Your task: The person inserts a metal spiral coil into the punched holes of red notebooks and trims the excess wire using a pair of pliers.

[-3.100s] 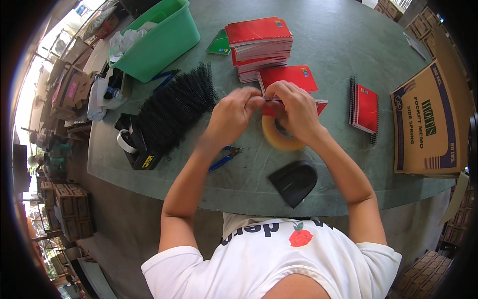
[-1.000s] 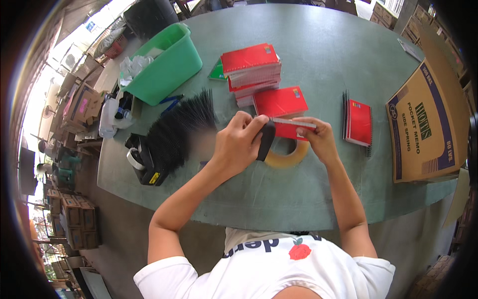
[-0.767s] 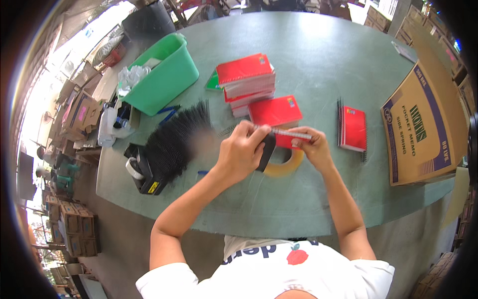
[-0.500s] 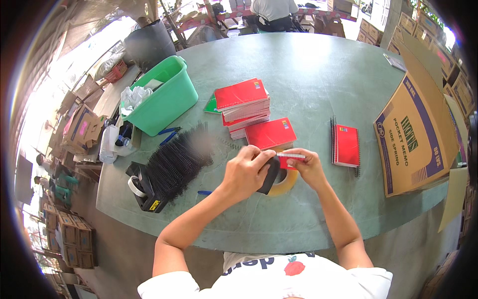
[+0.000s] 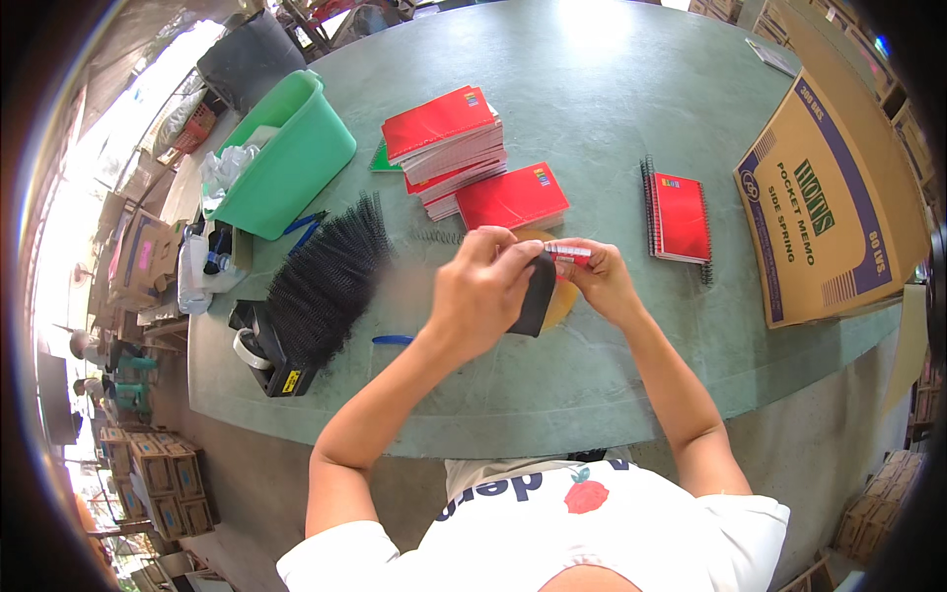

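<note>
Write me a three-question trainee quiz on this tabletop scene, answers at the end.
1. True or false: the green plastic tub stands to the left of the tall stack of red-covered notebooks.
2. Which hand holds the flat black piece? A) left B) right C) neither
3. What is the largest thing standing at the right side of the grey-green table?

Key
1. True.
2. A: the left hand holds it, while the right hand holds a small red-covered notebook.
3. A large brown cardboard box.
</note>
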Available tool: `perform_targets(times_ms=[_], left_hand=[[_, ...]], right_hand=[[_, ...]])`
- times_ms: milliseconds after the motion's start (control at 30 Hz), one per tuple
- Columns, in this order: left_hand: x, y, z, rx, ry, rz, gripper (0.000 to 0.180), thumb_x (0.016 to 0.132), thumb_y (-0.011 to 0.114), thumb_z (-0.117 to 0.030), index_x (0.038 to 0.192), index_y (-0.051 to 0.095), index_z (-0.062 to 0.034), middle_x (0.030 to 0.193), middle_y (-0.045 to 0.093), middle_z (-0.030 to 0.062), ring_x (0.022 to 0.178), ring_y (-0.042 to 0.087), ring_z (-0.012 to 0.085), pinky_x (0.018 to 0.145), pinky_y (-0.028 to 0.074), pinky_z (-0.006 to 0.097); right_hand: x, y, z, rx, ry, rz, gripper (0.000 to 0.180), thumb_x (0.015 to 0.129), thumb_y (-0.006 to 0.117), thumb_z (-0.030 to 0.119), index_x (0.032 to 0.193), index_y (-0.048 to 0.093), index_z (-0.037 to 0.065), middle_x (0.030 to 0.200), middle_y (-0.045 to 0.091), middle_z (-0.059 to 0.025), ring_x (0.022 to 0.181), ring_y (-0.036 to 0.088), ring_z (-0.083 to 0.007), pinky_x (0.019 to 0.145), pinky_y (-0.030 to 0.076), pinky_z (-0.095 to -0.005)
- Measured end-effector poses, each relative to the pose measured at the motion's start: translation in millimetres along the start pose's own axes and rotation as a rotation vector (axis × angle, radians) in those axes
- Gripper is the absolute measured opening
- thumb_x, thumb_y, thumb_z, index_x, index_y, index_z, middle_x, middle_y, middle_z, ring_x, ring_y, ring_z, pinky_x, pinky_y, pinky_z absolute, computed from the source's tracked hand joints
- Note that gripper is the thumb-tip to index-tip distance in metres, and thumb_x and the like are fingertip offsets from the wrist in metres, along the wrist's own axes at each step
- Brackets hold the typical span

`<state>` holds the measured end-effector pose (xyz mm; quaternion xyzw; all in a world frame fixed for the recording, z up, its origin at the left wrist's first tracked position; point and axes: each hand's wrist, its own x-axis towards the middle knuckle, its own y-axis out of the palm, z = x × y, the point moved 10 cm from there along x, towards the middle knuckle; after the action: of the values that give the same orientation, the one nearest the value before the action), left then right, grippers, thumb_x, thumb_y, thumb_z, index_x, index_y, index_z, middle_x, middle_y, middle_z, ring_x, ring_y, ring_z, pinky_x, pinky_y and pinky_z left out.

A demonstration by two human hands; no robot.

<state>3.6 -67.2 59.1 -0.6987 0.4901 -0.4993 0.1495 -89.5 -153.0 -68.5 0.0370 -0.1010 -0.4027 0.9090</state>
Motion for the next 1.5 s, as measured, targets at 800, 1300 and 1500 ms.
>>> perform_targets(times_ms=[800, 1300, 1500], left_hand=[[1.1, 20.1, 3.4, 0.219, 0.131, 0.133, 0.022, 0.081, 0.066, -0.016, 0.098, 0.064, -0.0033, 0.098, 0.060, 0.0101, 0.101, 0.053, 0.0269, 0.088, 0.039, 0.039], [11.6, 52.7, -4.0, 0.064, 0.083, 0.362, 0.022, 0.081, 0.066, -0.014, 0.100, 0.063, -0.0036, 0.097, 0.063, 0.0106, 0.092, 0.058, 0.0281, 0.082, 0.045, 0.037], [7.4, 65.5, -20.9, -0.109, 0.250, 0.266, 0.024, 0.078, 0.065, -0.007, 0.101, 0.062, -0.0027, 0.094, 0.063, 0.0120, 0.089, 0.059, 0.0298, 0.078, 0.047, 0.037]], right_hand=[[-16.3, -10.4, 6.7, 0.087, -0.066, -0.146, 0.024, 0.090, 0.057, 0.000, 0.113, 0.060, -0.005, 0.115, 0.063, -0.0089, 0.103, 0.059, -0.0119, 0.092, 0.046, -0.0249], [-30.0, -19.4, 43.2, -0.558, -0.386, -0.212, 0.019, 0.079, 0.069, 0.011, 0.096, 0.068, 0.003, 0.087, 0.069, -0.0121, 0.077, 0.066, -0.0259, 0.068, 0.050, -0.0323], [-31.9, -20.1, 41.6, -0.649, -0.331, -0.212, 0.021, 0.081, 0.067, 0.013, 0.099, 0.066, 0.002, 0.087, 0.068, -0.0139, 0.077, 0.065, -0.0296, 0.068, 0.050, -0.0349]])
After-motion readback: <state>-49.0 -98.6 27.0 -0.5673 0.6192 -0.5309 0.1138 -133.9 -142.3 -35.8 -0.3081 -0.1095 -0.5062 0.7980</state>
